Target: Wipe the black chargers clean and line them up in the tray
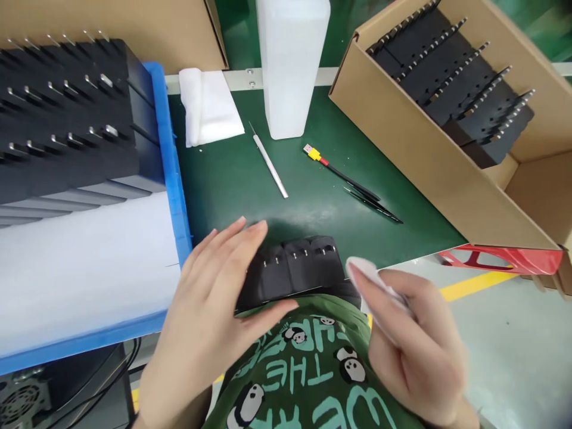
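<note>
A short row of black plug adapters [290,271] with metal prongs pointing up lies at the table's near edge, against the green shirt. My left hand [214,298] is at the row's left end, fingers stretched out and thumb apart; it covers part of the row, and whether it touches cannot be made out. To the right of the row, my right hand [411,333] is closed on a folded white cloth [369,271], which wraps over a fingertip.
A blue tray [172,167] at left holds many black adapters. A cardboard box [402,149] at right holds more. Between them are a white plastic bottle [292,71], folded white cloths [210,107], a white-handled pick [270,167], a USB cable [339,173] and black tweezers [375,205].
</note>
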Tool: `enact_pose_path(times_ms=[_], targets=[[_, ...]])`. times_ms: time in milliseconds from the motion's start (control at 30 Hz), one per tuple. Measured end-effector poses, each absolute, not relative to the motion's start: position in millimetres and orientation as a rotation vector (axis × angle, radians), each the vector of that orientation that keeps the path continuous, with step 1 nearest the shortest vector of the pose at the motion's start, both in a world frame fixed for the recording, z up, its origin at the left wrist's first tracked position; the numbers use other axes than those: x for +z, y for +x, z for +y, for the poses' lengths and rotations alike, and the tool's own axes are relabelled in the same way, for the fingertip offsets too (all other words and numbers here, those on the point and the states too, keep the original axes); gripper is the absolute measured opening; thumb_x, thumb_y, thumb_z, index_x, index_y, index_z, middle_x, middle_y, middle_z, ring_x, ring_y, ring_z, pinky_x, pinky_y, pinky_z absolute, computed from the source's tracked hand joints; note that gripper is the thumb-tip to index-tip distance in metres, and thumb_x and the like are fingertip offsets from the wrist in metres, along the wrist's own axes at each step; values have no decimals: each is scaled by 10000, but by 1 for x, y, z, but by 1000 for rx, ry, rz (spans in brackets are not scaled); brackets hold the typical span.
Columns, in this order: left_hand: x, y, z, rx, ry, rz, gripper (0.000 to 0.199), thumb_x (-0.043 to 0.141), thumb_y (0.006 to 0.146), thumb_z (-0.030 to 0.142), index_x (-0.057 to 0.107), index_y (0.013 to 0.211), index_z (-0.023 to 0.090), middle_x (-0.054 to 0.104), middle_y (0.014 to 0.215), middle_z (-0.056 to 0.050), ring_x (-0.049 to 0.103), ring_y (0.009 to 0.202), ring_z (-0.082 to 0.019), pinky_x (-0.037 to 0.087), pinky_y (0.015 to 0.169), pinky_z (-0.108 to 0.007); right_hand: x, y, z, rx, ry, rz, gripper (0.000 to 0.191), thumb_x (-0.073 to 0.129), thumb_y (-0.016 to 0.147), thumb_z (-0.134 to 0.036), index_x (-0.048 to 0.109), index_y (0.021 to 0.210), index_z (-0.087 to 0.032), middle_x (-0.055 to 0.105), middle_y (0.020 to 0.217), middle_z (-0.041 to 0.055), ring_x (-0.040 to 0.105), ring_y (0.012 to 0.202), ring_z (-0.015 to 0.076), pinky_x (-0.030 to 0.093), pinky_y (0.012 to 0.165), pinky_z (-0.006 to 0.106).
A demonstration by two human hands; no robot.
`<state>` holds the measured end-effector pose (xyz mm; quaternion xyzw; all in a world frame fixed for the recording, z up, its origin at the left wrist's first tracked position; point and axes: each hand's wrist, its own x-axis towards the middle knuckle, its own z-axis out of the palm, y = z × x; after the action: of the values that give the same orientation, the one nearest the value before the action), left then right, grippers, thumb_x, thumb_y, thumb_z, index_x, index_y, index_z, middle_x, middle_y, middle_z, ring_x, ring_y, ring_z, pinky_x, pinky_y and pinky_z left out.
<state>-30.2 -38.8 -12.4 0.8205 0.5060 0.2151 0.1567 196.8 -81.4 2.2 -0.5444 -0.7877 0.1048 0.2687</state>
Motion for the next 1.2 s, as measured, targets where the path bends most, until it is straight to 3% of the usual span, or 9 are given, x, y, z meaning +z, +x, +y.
enact_pose_path(times_ms=[100,233,333,467,667,867,967,1067,1200], targets=[[-13,-15,-29,632,2531,1390,721,714,868,501,489,1411,84,652,1330,-167,599,1253,-345,427,1109,-472,-9,203,-80,144,-1486,-2151,534,454,846,96,599,1328,-82,582,1055,123,579,883,179,514,746,304],[-15,-6,-24,647,2553,1332,377,656,917,263,611,1247,86,746,1143,-117,696,1000,-265,514,916,-390,-18,176,-77,210,-1270,-2235,286,473,866,24,676,1060,-26,640,1029,155,535,786,191,484,661,340],[-16,-7,-25,663,2526,1331,337,611,920,191,615,1240,88,743,1172,-113,694,994,-265,522,852,-392,-11,177,-74,481,-1090,-2245,263,450,887,3,677,1005,-56,647,965,107,531,759,158,519,701,299],[-17,-8,-26,667,2545,1338,481,716,889,375,608,1259,88,751,1141,-114,694,978,-271,522,870,-396,-10,192,-75,400,-1330,-2188,426,437,869,74,608,1242,-42,601,1073,126,582,879,150,540,791,277],[-18,-8,-28,675,2488,1347,366,578,918,148,591,1282,112,745,1175,-101,699,1021,-250,527,887,-382,-14,167,-78,419,-1145,-2201,274,453,895,-13,667,1065,-33,667,980,129,561,756,178,532,692,326],[-20,-8,-29,644,2500,1365,521,726,872,422,591,1295,151,753,1159,-94,713,986,-278,549,878,-410,-10,182,-80,227,-1483,-2122,456,435,856,91,626,1241,-62,612,1061,121,600,902,179,529,831,313],[-22,-5,-26,686,2499,1363,404,683,900,297,612,1259,126,754,1153,-101,716,978,-268,549,865,-398,-13,169,-75,181,-1373,-2242,360,439,862,53,657,1141,-14,622,1023,153,567,812,196,521,727,349],[-21,-6,-26,721,2498,1366,381,531,899,85,608,1271,116,753,1139,-107,709,1002,-247,537,886,-381,-9,159,-70,410,-1186,-2255,312,406,874,22,694,973,-44,639,911,122,515,701,171,524,654,333],[-11,-21,-44,752,2439,1401,538,659,889,212,519,1405,154,665,1308,-151,580,1274,-324,417,1117,-507,13,194,-65,828,-1075,-2184,476,399,910,-9,630,1304,-141,654,1060,88,643,904,166,593,774,277]])
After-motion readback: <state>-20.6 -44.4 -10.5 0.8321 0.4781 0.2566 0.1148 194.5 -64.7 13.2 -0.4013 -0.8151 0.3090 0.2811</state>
